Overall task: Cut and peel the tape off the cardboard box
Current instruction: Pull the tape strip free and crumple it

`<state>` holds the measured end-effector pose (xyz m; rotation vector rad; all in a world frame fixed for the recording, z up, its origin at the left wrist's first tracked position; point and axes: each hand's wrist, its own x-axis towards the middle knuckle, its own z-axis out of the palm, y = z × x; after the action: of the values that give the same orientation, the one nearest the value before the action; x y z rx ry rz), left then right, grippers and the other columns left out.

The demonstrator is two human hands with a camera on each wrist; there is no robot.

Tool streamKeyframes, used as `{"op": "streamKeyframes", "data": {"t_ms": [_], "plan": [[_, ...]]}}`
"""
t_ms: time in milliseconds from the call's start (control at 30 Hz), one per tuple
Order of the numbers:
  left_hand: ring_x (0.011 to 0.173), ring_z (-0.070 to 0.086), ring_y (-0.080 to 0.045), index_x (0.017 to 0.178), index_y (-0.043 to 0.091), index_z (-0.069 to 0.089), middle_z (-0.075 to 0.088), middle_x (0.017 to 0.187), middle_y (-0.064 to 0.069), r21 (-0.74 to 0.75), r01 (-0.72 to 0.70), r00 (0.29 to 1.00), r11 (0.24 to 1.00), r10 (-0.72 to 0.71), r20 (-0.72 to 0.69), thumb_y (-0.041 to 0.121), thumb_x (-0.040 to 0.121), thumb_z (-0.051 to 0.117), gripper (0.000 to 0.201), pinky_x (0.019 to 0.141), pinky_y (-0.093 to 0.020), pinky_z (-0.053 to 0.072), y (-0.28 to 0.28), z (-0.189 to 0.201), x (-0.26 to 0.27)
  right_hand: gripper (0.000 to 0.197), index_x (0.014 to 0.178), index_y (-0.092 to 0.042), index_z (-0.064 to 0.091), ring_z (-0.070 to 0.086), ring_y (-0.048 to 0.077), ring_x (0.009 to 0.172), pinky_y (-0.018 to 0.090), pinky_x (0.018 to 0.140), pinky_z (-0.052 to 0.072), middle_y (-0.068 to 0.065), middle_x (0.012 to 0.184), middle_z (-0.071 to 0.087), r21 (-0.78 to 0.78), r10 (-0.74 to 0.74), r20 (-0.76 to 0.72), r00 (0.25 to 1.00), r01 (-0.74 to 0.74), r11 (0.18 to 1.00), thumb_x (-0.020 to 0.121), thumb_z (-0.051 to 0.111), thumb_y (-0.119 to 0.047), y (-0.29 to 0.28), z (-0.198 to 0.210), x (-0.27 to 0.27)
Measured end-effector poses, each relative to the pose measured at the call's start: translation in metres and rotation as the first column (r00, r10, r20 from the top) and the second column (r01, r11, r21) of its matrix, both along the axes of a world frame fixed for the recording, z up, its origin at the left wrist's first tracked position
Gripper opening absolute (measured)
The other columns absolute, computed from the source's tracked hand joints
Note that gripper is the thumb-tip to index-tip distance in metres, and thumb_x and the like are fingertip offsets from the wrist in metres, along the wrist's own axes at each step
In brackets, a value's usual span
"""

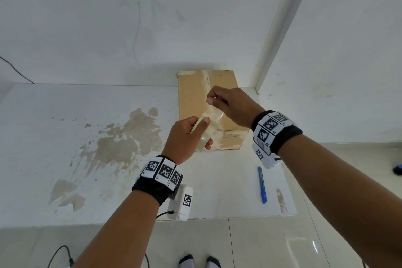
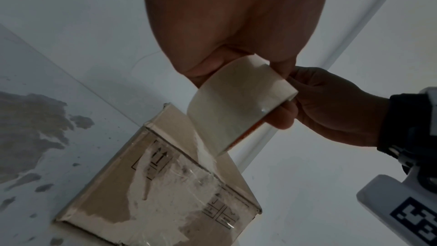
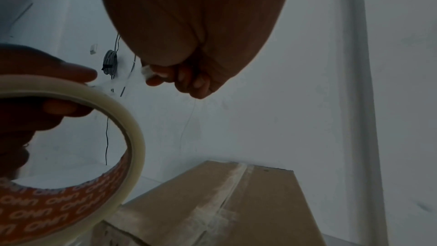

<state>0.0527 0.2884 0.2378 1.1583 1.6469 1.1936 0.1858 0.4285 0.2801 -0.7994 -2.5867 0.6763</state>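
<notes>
A brown cardboard box (image 1: 195,98) lies on the white platform against the wall, with torn whitish tape residue along its top seam and front face (image 2: 165,194). My left hand (image 1: 187,135) holds a roll of clear tape (image 1: 206,135) above the box's near end; the roll (image 2: 238,104) has an orange printed core (image 3: 59,207). My right hand (image 1: 226,102) pinches the free end of the tape (image 3: 149,71), drawn up and away from the roll. A clear strip (image 1: 214,113) stretches between roll and fingers.
A blue utility knife (image 1: 262,185) lies on the platform (image 1: 65,115) right of my left wrist. Brown patches of chipped paint (image 1: 121,141) mark the platform's left part. A wall corner (image 1: 278,39) rises behind the box. Tiled floor and my feet (image 1: 199,261) are below.
</notes>
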Motion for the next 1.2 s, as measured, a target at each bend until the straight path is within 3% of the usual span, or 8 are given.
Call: {"op": "streamKeyframes", "data": {"t_ms": [267,633,733,833,933,1033,1100,1200], "plan": [[0.059,0.073,-0.024,0.096,0.005,0.073,0.076,0.069,-0.01,0.006,-0.033,0.998,0.999,0.033,0.06,0.038,0.103,0.055,0.039,0.072,-0.059,0.061,0.001,0.004,0.004,0.023,0.098,-0.013,0.059,0.045,0.004,0.062,0.026,0.061,0.038,-0.014,0.067,0.048,0.077,-0.025,0.014,1.0,0.024,0.997,0.103,0.049,-0.034,0.002,-0.003,-0.001],[0.053,0.071,-0.023,0.093,0.001,0.071,0.075,0.066,-0.013,0.014,-0.131,0.987,0.991,0.129,0.101,0.034,0.102,0.056,0.037,0.068,-0.053,0.061,0.001,0.001,0.005,0.054,0.061,-0.016,0.031,0.029,0.015,0.052,0.028,0.053,0.028,-0.001,0.055,0.033,-0.081,-0.296,-0.157,0.942,0.286,0.955,0.103,0.041,-0.048,0.008,-0.009,0.004],[0.051,0.069,-0.023,0.094,-0.001,0.071,0.074,0.066,-0.015,0.037,-0.189,0.975,0.981,0.183,0.125,0.03,0.103,0.056,0.035,0.064,-0.05,0.062,-0.001,0.001,0.0,0.057,0.071,-0.002,0.046,0.044,0.019,0.059,0.032,0.061,0.039,0.012,0.064,0.052,-0.167,-0.429,-0.124,0.895,0.407,0.898,0.103,0.039,-0.049,0.019,-0.033,0.011],[0.052,0.069,-0.024,0.095,-0.003,0.069,0.073,0.063,-0.011,0.052,-0.2,0.973,0.978,0.192,0.131,0.029,0.104,0.055,0.036,0.065,-0.048,0.062,0.0,-0.001,-0.006,0.05,0.081,-0.005,0.054,0.049,0.018,0.067,0.03,0.063,0.04,0.006,0.074,0.058,-0.25,-0.497,-0.02,0.868,0.477,0.843,0.101,0.044,-0.049,0.019,-0.059,0.018],[0.058,0.07,-0.021,0.095,-0.001,0.069,0.073,0.064,-0.007,0.062,-0.177,0.973,0.982,0.166,0.159,0.029,0.106,0.052,0.036,0.067,-0.044,0.063,0.002,-0.003,-0.009,0.046,0.085,-0.006,0.059,0.054,0.017,0.074,0.022,0.067,0.042,0.008,0.08,0.064,-0.345,-0.574,-0.124,0.809,0.507,0.79,0.101,0.047,-0.047,0.003,-0.072,0.022],[0.064,0.066,-0.008,0.087,0.006,0.07,0.072,0.066,0.003,0.041,-0.206,0.956,0.978,0.192,0.22,0.026,0.107,0.048,0.036,0.067,-0.024,0.056,0.005,-0.002,-0.006,0.04,0.093,-0.01,0.06,0.061,0.014,0.08,0.022,0.069,0.049,0.001,0.086,0.065,-0.493,-0.575,-0.238,0.783,0.413,0.766,0.099,0.049,-0.048,-0.028,-0.075,0.019],[0.069,0.066,-0.015,0.088,0.008,0.073,0.071,0.073,-0.003,0.0,-0.262,0.894,0.965,0.243,0.376,0.027,0.105,0.05,0.035,0.07,-0.03,0.054,0.01,-0.002,-0.002,0.046,0.109,-0.012,0.06,0.068,0.016,0.094,0.028,0.073,0.058,0.0,0.1,0.069,-0.639,-0.536,-0.259,0.803,0.273,0.719,0.097,0.048,-0.054,-0.05,-0.076,0.017],[0.049,0.056,-0.015,0.082,0.007,0.068,0.06,0.054,-0.004,-0.086,-0.297,0.74,0.951,0.286,0.609,0.029,0.102,0.05,0.034,0.056,-0.027,0.05,0.018,0.001,0.005,0.043,0.119,-0.013,0.061,0.071,0.015,0.096,0.034,0.075,0.062,0.003,0.107,0.072,-0.753,-0.525,-0.32,0.789,0.124,0.646,0.098,0.05,-0.049,-0.074,-0.079,0.018]]}}
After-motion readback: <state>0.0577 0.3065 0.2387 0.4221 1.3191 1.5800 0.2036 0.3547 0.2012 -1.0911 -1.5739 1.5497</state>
